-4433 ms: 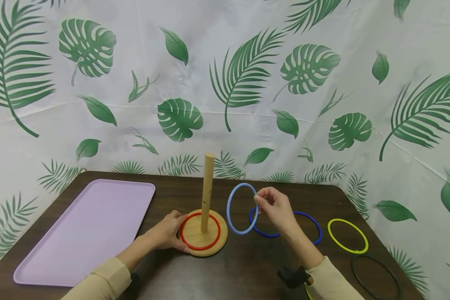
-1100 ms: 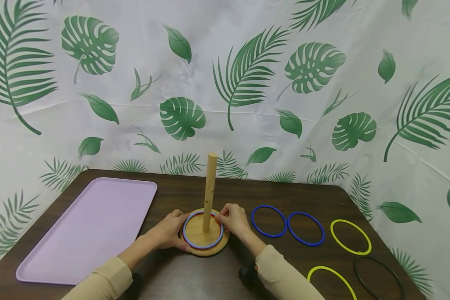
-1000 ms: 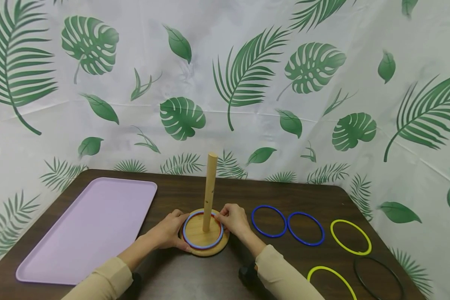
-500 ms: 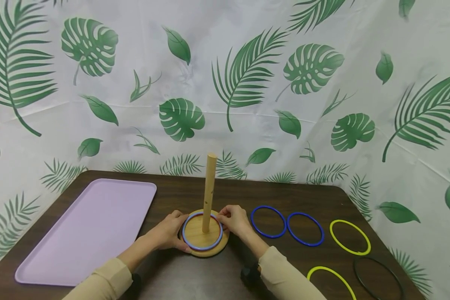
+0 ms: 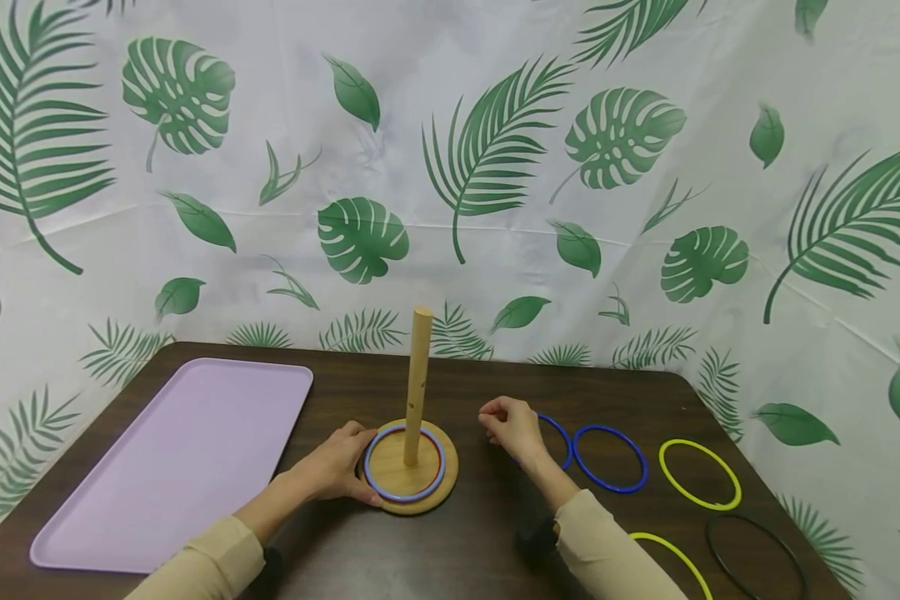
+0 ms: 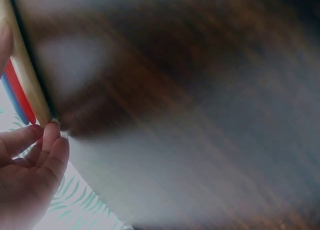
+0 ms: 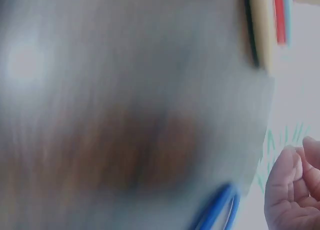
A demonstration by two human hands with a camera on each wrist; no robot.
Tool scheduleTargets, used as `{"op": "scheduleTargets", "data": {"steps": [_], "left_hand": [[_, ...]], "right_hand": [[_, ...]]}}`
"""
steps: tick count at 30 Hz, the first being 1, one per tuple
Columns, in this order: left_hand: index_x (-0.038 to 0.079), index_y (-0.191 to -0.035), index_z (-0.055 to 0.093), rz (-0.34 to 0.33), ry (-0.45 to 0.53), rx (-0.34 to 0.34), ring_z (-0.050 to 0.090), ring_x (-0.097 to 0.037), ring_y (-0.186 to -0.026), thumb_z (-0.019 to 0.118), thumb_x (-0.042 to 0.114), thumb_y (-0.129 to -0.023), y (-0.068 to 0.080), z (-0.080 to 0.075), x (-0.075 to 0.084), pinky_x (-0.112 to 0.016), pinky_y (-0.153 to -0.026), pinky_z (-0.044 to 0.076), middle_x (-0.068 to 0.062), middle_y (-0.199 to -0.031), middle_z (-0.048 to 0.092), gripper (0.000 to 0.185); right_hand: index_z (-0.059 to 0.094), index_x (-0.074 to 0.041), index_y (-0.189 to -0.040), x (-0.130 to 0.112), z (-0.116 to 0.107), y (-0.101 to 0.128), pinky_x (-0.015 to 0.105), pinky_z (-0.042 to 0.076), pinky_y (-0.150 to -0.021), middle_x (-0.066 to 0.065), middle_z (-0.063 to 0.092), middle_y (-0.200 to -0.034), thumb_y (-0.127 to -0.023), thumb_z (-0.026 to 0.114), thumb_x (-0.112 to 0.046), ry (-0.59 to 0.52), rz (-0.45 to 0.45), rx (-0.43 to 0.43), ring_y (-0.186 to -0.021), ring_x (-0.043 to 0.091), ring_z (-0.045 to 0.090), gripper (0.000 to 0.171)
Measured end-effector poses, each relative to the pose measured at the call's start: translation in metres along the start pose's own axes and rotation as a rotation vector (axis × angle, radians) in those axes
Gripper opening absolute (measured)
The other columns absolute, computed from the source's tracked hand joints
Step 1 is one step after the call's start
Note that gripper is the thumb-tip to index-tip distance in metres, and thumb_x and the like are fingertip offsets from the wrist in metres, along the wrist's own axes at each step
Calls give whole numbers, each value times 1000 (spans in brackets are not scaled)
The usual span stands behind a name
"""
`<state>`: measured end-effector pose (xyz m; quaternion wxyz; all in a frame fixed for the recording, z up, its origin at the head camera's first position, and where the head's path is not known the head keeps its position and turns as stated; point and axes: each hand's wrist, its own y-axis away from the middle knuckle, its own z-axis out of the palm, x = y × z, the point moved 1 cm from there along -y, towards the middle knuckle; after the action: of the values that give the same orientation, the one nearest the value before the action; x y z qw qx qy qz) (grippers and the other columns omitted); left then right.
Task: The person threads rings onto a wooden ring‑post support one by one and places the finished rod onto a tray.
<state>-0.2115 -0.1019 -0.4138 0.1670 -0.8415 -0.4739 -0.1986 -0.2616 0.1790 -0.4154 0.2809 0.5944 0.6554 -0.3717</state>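
My left hand (image 5: 337, 467) holds the left edge of the round wooden base (image 5: 412, 475) of a stand with an upright peg (image 5: 417, 383). Around the peg, on the base, lie a light blue ring (image 5: 405, 499) and a red ring (image 5: 440, 457), the light blue one on top. Apart from the stand, to its right, my right hand (image 5: 516, 429) hovers with loosely curled fingers and holds nothing. It partly covers one dark blue ring (image 5: 569, 454) on the table. In the right wrist view, the base's edge (image 7: 262, 30) and a dark blue ring (image 7: 215, 210) appear beyond that hand.
A second dark blue ring (image 5: 622, 490) lies beside the first. Farther right are a yellow ring (image 5: 720, 506), another yellow ring (image 5: 675, 546) partly under the right sleeve, and a black ring (image 5: 757, 522). A lilac tray (image 5: 195, 450) covers the table's left side.
My right hand brought the light blue ring over the peg and down onto the red one. It has since let go and moved right. The left hand stays on the base.
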Motion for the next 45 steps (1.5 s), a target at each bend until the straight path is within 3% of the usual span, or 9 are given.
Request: {"op": "scheduleTargets", "data": {"steps": [5, 9, 15, 34, 45], "left_hand": [[-11, -125, 50, -8, 3, -2, 51, -36, -108, 90, 35, -56, 0, 0, -1, -49, -92, 44, -19, -113, 52, 92], [-11, -126, 50, -17, 1, -5, 51, -36, -109, 90, 35, -56, -1, 1, -2, -49, -93, 43, -20, -115, 52, 93], [-11, -126, 50, -10, -1, -3, 51, -36, -108, 90, 36, -56, -1, 1, -3, -49, -92, 44, -20, -114, 52, 92], [-11, -125, 50, -1, 0, 6, 52, -35, -105, 90, 36, -56, 0, 1, 1, -48, -90, 44, -18, -112, 52, 93], [-12, -126, 50, 6, -9, 4, 52, -35, -105, 90, 34, -56, 1, 1, -1, -48, -90, 44, -18, -112, 52, 92]], "right_hand": [[68, 0, -87, 15, -29, -8, 27, 53, -62, 11, 69, -79, -82, 69, -4, 105, 1, 90, -67, 18, 64, 7], [69, -1, -88, 28, -49, -13, 40, 46, -76, 11, 70, -82, -81, 70, -5, 215, -10, 135, -76, 24, 63, 9], [68, 0, -93, 42, -64, -17, 45, 43, -83, 14, 70, -87, -82, 69, -4, 270, 15, 114, -84, 29, 64, 12], [67, 2, -96, 55, -64, -21, 47, 48, -81, 17, 68, -94, -80, 69, 2, 430, -5, 16, -88, 31, 62, 17], [68, -3, -86, 55, -58, -23, 44, 46, -73, 8, 65, -78, -78, 69, 2, 456, 2, -3, -77, 25, 59, 9]]}}
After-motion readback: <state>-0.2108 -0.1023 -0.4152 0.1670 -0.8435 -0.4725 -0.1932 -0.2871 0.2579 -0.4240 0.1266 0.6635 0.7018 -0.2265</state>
